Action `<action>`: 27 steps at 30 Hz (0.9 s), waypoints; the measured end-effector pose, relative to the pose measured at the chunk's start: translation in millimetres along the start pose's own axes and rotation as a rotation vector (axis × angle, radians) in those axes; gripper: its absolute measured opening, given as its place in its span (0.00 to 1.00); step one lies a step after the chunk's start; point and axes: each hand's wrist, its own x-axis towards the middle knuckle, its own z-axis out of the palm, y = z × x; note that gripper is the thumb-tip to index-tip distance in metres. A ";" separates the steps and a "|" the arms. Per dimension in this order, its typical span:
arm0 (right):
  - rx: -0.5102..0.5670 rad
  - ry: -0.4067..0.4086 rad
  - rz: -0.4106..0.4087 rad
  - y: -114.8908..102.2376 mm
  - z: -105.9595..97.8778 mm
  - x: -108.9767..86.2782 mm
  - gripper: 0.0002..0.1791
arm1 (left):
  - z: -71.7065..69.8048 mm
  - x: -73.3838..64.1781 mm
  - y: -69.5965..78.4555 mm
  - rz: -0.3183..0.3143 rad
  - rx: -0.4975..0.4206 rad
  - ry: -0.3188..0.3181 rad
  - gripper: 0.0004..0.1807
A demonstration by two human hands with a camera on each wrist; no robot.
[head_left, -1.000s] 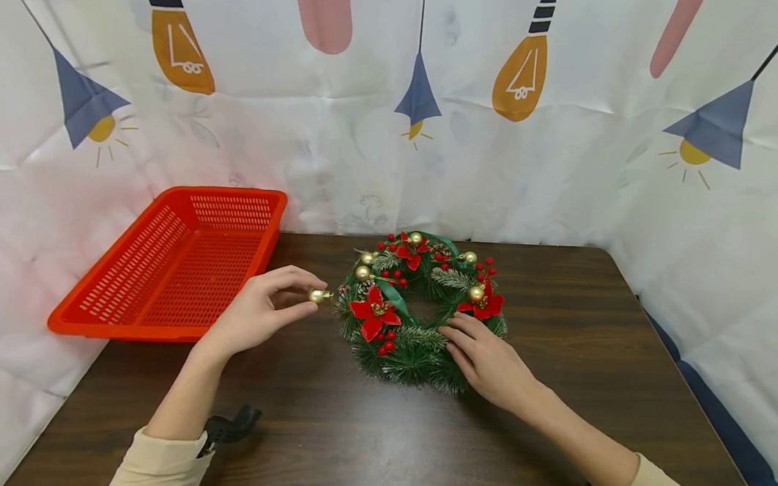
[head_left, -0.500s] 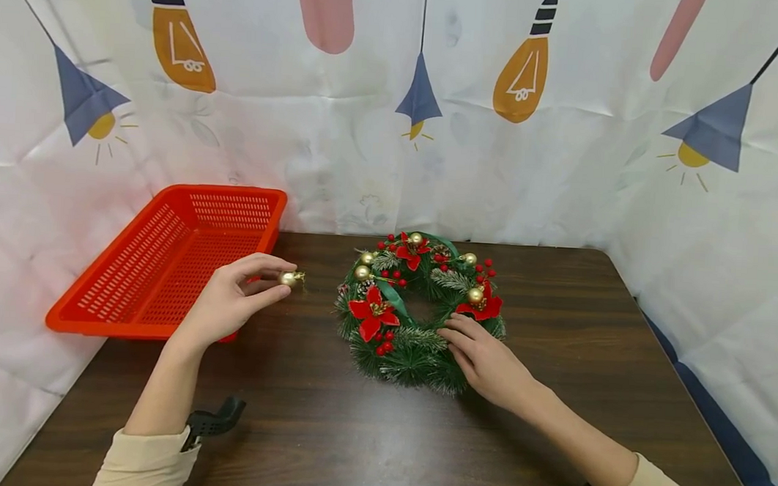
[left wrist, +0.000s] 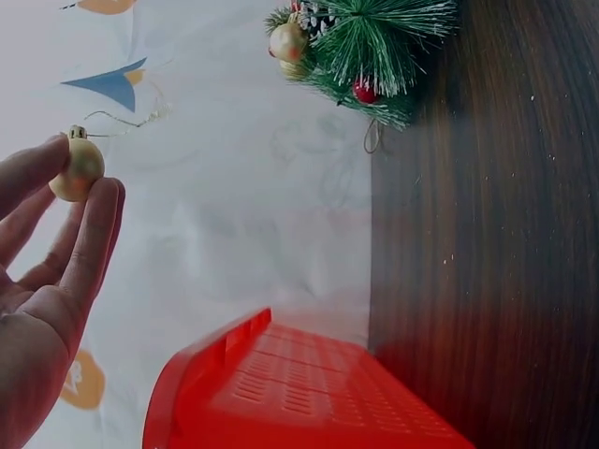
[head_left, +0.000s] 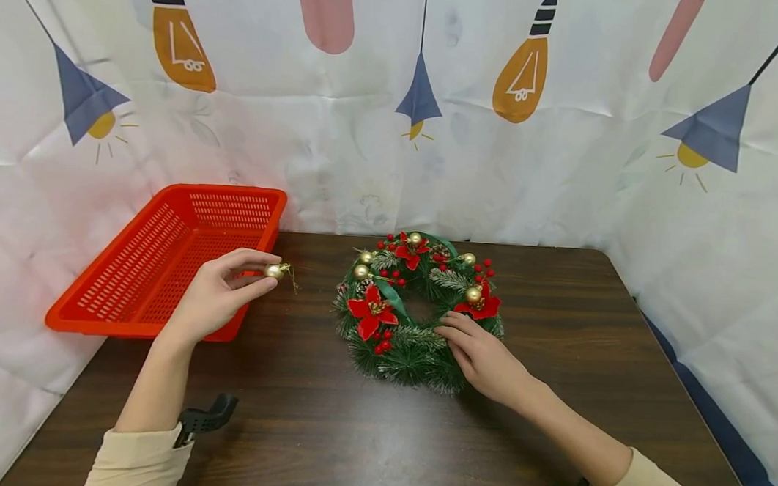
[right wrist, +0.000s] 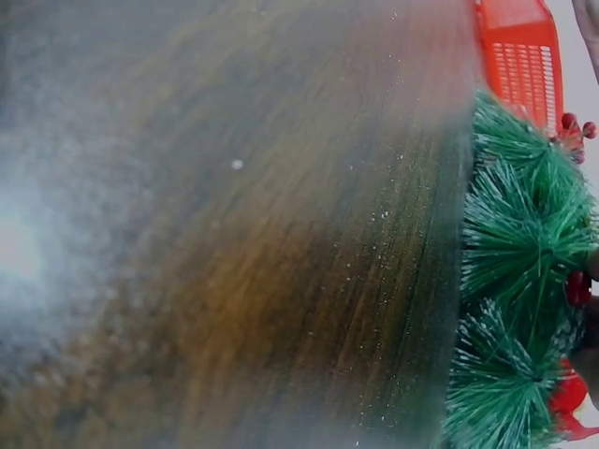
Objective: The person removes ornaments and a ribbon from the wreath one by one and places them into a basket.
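Note:
My left hand (head_left: 211,296) pinches a small gold bauble (head_left: 274,271) between thumb and fingertips, near the right side of the red basket. A thin gold string dangles from the bauble's cap, and in the left wrist view the bauble (left wrist: 78,170) shows clear of everything but the fingers. The green wreath (head_left: 409,358) lies on the table, trimmed with red poinsettias, red berries, gold balls and a green ribbon. On its front right part rests my right hand (head_left: 488,358), fingers extended over the needles. Only a sliver of that hand shows in the right wrist view.
A red plastic basket (head_left: 160,330) with slotted walls stands at the table's left; no contents show in its visible part. The dark wooden table (head_left: 365,440) reaches back to a white patterned curtain (head_left: 340,160). Black straps with mounts sit on both wrists.
My left hand has drawn the bauble leftward from beside the wreath toward the basket, and slightly up in view. The right hand has stayed on the wreath, almost still.

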 end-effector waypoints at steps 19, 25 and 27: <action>0.056 -0.027 -0.108 2.3 2.7 3.8 0.17 | -2.9 1.5 -0.7 -0.050 0.028 0.017 0.17; 0.088 -0.022 -0.150 3.9 0.2 1.5 0.18 | -4.5 1.7 -2.0 -0.090 0.046 0.033 0.18; 0.108 -0.017 -0.158 6.0 -0.8 0.7 0.18 | -5.5 1.4 -2.7 -0.096 0.039 0.041 0.19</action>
